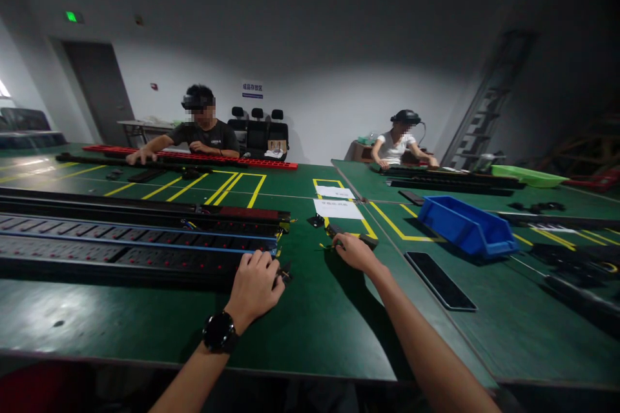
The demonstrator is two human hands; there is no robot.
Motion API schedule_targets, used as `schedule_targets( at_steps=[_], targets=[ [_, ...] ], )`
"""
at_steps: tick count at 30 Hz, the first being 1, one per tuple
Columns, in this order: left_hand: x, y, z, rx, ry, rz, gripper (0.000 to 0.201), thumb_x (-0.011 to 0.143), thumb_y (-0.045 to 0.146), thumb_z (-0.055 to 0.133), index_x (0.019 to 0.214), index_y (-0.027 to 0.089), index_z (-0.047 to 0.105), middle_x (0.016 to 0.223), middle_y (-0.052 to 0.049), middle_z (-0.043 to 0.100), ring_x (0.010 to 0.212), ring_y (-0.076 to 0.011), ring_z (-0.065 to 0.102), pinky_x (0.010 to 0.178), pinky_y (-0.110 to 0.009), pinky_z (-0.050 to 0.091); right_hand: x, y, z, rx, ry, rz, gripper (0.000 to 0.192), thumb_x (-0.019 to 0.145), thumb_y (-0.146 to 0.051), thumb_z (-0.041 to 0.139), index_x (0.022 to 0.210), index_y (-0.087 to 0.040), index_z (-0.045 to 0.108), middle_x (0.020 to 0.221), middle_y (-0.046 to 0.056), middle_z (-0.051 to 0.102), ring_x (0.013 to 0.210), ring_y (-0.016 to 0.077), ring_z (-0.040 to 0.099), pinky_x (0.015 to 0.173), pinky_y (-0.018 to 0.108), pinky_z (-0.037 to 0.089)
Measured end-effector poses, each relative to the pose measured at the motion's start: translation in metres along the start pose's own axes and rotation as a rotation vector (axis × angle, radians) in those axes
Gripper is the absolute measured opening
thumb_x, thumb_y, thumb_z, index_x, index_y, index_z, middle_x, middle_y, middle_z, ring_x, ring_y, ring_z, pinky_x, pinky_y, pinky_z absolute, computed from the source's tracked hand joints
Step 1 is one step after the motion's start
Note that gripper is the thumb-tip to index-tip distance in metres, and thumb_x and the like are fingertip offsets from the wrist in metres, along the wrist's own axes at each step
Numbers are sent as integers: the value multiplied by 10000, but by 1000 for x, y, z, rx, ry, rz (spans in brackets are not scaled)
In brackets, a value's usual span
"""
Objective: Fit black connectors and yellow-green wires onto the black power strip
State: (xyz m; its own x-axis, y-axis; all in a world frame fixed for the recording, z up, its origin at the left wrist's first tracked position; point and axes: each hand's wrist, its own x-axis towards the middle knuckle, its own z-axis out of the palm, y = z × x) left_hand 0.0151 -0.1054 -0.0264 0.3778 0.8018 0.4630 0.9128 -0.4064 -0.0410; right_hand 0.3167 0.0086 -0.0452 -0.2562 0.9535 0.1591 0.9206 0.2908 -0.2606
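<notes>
Power strips (140, 248), long and black, lie side by side across the left half of the frame on the green table (310, 329), their near ends stopping just left of centre. At that end the left hand (255, 286), a dark watch (219, 332) on its wrist, rests with fingers curled tight against the tip of the nearest strip; a small dark part shows just beside its knuckles, and I cannot tell whether the fingers actually grip it. The right hand (356, 251), a little right of centre, lies palm down over a small black tool (349, 235) with yellow-marked wires beside it, fingers bent over the thing and touching it; whether they close round it is not clear.

Just above the right hand sit two white sheets of paper (338, 208) inside yellow floor-style markings on the tabletop. A blue plastic bin (465, 226) stands at centre right, well apart from both hands, and a flat black panel (440, 280) lies below it near the table seam. A green tray (527, 175) sits at far right.

In the upper left a person (203, 132) wearing a headset sits behind another long strip with a red rail (194, 156), both hands on the work. At upper right a second person (400, 142) in a white top bends over dark strips on the adjoining table.
</notes>
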Motion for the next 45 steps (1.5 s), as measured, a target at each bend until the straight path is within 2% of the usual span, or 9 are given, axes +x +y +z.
schedule_targets(
  at_steps=[5, 8, 12, 21, 28, 33, 36, 40, 45],
  targets=[
    [0, 0, -1, -4, 1, 1, 151, 913, 262, 527, 901, 234, 674, 993, -112, 683, 986, -318, 585, 878, -485, 426, -1, -6, -1, 50, 13, -49, 210, 989, -332, 554, 922, -185, 688, 983, 94, 693, 863, 203, 651, 707, 274, 425],
    [0, 0, -1, -17, 6, -1, 145, 908, 254, 530, 896, 234, 673, 988, -111, 681, 980, -320, 583, 870, -482, 423, -1, -6, -2, 86, 12, -46, 147, 934, -304, 633, 1013, -190, 680, 1029, 89, 708, 907, 214, 661, 695, 266, 421],
    [0, -1, -1, -25, 9, -1, 155, 903, 258, 527, 894, 237, 680, 988, -115, 685, 978, -317, 581, 871, -480, 424, 0, -1, -3, 62, 18, -25, 253, 888, -182, 613, 1126, -192, 697, 1113, 103, 725, 991, 241, 676, 742, 278, 452],
    [1, 0, 0, 15, -12, 2, 174, 912, 268, 534, 921, 208, 697, 995, -119, 686, 988, -306, 589, 880, -478, 434, -1, 1, -3, 69, -15, -96, 173, 878, -204, 660, 999, -211, 783, 1041, 97, 761, 973, 251, 698, 856, 321, 496],
    [1, -2, 3, 25, -13, 0, 164, 900, 282, 561, 911, 192, 697, 983, -108, 683, 980, -300, 587, 877, -477, 429, 2, 1, -2, 173, 45, -82, 132, 910, -192, 632, 994, -203, 733, 1031, 80, 754, 980, 229, 694, 831, 307, 489],
    [1, -1, 1, 20, -14, 7, 174, 913, 274, 526, 913, 221, 693, 986, -116, 685, 975, -310, 591, 866, -483, 439, 9, 0, 4, 572, 108, -86, 118, 894, -255, 621, 979, -186, 667, 944, 59, 745, 891, 209, 695, 813, 333, 519],
    [1, 0, 0, 15, -16, 4, 174, 914, 271, 525, 915, 225, 693, 988, -120, 684, 980, -315, 594, 873, -489, 443, 10, -8, -1, 974, 46, -56, 236, 858, -385, 693, 973, -182, 656, 920, 50, 739, 811, 180, 686, 770, 319, 539],
    [1, 0, 1, 33, -15, 0, 158, 907, 273, 542, 901, 212, 687, 977, -113, 678, 977, -306, 590, 873, -482, 447, 3, -20, -10, 1390, -79, 108, 363, 771, -419, 817, 1032, -207, 680, 973, 38, 736, 747, 132, 664, 735, 282, 554],
    [1, 0, -1, 35, -1, 4, 156, 914, 265, 533, 895, 230, 685, 974, -107, 686, 965, -300, 587, 864, -472, 444, -2, -30, -13, 1596, -154, 176, 434, 724, -387, 877, 1090, -220, 713, 986, 40, 720, 719, 119, 647, 680, 260, 569]
  ],
)
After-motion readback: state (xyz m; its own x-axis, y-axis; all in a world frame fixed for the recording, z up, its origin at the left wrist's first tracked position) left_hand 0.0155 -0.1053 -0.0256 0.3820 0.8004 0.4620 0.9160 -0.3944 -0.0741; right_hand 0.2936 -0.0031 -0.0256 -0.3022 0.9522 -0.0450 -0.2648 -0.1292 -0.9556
